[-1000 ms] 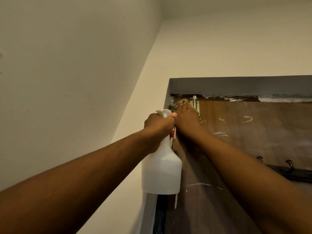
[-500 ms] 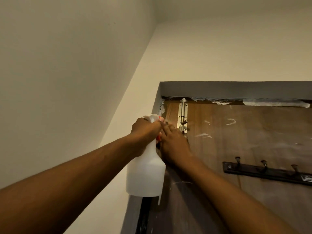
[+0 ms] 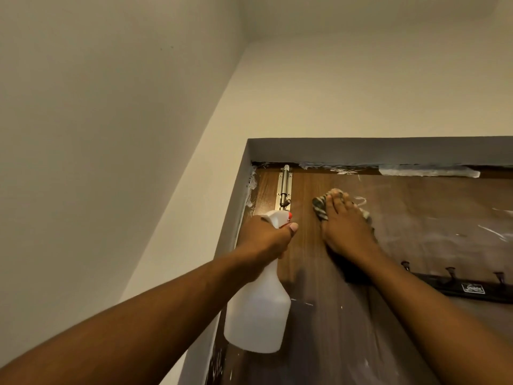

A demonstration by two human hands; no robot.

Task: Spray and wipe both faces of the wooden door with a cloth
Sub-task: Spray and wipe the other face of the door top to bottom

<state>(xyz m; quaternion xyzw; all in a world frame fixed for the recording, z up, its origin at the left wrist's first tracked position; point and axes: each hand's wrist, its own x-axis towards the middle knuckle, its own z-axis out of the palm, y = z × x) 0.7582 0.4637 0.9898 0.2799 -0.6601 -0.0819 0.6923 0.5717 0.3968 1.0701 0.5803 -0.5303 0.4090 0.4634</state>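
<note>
Your door (image 3: 304, 190) of smooth, glossy wood grain with white smears, your spray bottle (image 3: 258, 315) matt white plastic, your cloth (image 3: 320, 209) soft patterned fabric, bolt (image 3: 285, 187) brushed metal

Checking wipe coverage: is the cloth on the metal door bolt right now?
No, the right hand presses the cloth against bare wood of the door, clear to the right of the bolt.
</note>
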